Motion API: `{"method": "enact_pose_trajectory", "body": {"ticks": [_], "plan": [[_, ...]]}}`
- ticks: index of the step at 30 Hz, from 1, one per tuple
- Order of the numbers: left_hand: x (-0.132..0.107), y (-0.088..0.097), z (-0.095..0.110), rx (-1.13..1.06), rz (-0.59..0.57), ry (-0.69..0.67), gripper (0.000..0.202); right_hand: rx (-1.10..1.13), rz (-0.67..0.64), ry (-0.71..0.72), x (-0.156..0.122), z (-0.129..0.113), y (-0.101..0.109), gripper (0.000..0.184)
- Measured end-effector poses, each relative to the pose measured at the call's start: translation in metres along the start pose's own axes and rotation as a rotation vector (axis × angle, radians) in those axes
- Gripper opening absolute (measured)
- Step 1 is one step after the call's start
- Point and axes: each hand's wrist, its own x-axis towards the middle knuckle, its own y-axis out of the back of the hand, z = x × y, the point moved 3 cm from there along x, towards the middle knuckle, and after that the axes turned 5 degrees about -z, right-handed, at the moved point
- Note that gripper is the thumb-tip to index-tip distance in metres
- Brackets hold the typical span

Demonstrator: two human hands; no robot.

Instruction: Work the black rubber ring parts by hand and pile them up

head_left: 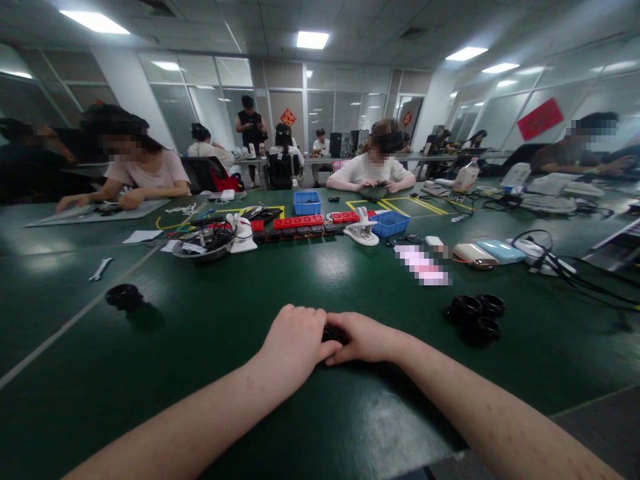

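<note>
Close together over the green table [210, 373], my left hand [296, 337] and my right hand [363, 337] are both closed around one small black part [334, 333]. Only a bit of its dark, ridged surface shows between my thumbs and fingers; the rest is covered. Off to the right stands a group of several black ring-shaped parts [477, 313]. A single black round part [124, 297] sits on the left. Whether the held part is of the same kind I cannot tell.
A wrench [101, 269] lies at left. Beyond my hands are a metal bowl [203, 250] of cables, red power strips [299, 221], white clips [363, 230] and blue bins [391, 223]. Cables [545, 257] and power banks [475, 255] lie at right. Other people [373, 170] sit across the table.
</note>
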Motion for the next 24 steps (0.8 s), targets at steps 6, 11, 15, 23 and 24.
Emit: {"method": "enact_pose_trajectory", "body": {"ticks": [6, 11, 15, 23, 24], "plan": [[-0.003, -0.008, 0.013, 0.063, 0.057, 0.112, 0.034, -0.049, 0.048, -0.015, 0.001, -0.006, -0.004, 0.042], [-0.002, -0.001, -0.001, 0.005, 0.101, -0.009, 0.038, -0.054, -0.006, 0.049, -0.002, -0.005, 0.001, 0.054], [-0.002, 0.010, -0.015, -0.156, 0.086, -0.254, 0.018, -0.055, -0.058, 0.097, -0.004, -0.001, 0.004, 0.046], [-0.002, 0.012, -0.023, -0.137, -0.112, -0.352, 0.033, -0.078, -0.090, 0.101, -0.003, 0.003, 0.004, 0.036], [-0.002, 0.012, -0.023, -0.116, -0.105, -0.320, 0.033, -0.080, -0.084, 0.094, -0.003, 0.002, 0.004, 0.038]]}}
